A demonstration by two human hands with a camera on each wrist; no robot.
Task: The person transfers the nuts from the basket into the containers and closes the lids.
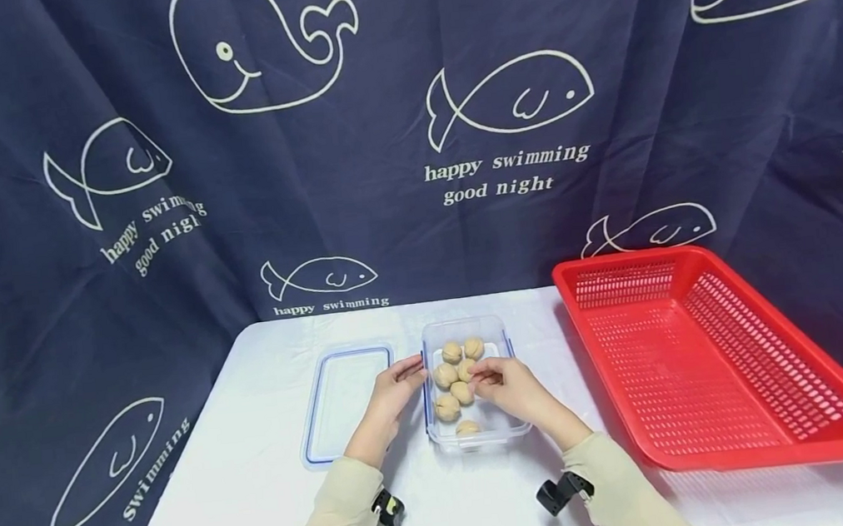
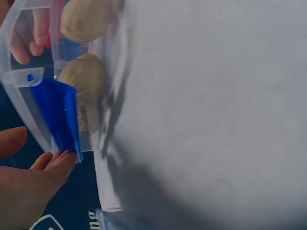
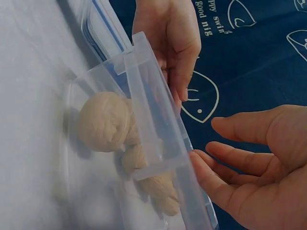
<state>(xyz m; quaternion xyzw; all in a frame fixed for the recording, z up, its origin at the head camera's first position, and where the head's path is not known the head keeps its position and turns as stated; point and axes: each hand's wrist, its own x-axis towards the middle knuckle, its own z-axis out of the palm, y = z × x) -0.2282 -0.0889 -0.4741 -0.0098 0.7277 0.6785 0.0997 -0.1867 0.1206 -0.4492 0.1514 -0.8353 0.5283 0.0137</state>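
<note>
Several tan walnuts lie in a clear plastic box with blue side latches. Beside the box's left wall is my left hand, its fingertips touching the blue latch and its thumb apart from the fingers. My right hand reaches over the box's right side, with its fingers slightly bent close to the walnuts in the head view. In the right wrist view, the right fingertips meet the box's upper edge, and no walnut shows between finger and thumb.
A clear lid with a blue seal lies flat to the left of the box. At the right stands a large red perforated basket. Behind the white table hangs a dark blue curtain with fish drawings.
</note>
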